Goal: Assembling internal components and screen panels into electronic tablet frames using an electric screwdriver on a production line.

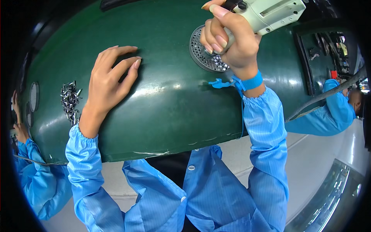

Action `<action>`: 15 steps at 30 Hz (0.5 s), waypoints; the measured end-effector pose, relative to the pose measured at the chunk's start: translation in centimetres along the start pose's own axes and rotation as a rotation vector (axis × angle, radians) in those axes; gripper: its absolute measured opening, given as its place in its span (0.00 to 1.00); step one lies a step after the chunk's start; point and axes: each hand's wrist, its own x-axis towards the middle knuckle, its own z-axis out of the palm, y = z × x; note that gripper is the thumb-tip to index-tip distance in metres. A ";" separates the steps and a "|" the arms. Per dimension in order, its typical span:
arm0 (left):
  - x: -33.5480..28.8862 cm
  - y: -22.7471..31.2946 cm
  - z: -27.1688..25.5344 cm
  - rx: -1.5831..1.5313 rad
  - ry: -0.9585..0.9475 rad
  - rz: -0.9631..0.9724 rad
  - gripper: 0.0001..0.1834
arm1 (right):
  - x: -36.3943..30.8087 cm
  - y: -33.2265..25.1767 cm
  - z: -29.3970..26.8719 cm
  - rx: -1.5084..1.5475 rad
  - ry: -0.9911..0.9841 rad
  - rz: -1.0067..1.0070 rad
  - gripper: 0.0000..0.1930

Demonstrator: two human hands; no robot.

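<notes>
Two bare hands: one gripping, one loose, both over a green tabletop (166, 112)
Right hand (237, 40): fingers wrapped round the lower part of a pale green tool (276, 13); its exact kind is unclear, as part runs out of view
Left hand (110, 77): fingers bent and relaxed, nothing visible in its grasp — well apart from the tool
Perforated disc (198, 58): on the tabletop, partly under the right fist, with bright glints in some holes; whether the tool touches it is hidden
Good handling: the tool is best held steady and square to the disc, while the left hand could brace the rim
Blue wrist strap (253, 82): round the right wrist, its loose tail hanging near the disc — worth holding clear
Metal parts (69, 100): a heap of small shiny pieces just beside the left wrist; a brushing sleeve could scatter them
Far left: two mesh discs (34, 96), near a co-worker's hand (23, 133)
Far right: another co-worker's blue sleeve (328, 112), by the table edge
</notes>
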 end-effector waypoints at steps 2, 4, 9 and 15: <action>-0.2 0.2 0.1 -0.004 0.023 -0.018 0.06 | -0.4 -0.4 0.3 0.111 0.060 0.112 0.10; 0.0 -0.1 0.4 -0.016 0.032 -0.021 0.06 | -0.3 -0.3 0.3 0.094 0.063 0.109 0.10; -0.2 -0.2 0.8 -0.039 0.036 -0.019 0.06 | 0.3 0.8 -0.3 -0.015 -0.048 -0.044 0.12; -0.4 -0.1 0.7 -0.042 0.032 -0.019 0.06 | 0.0 0.8 0.1 -0.028 -0.015 -0.022 0.11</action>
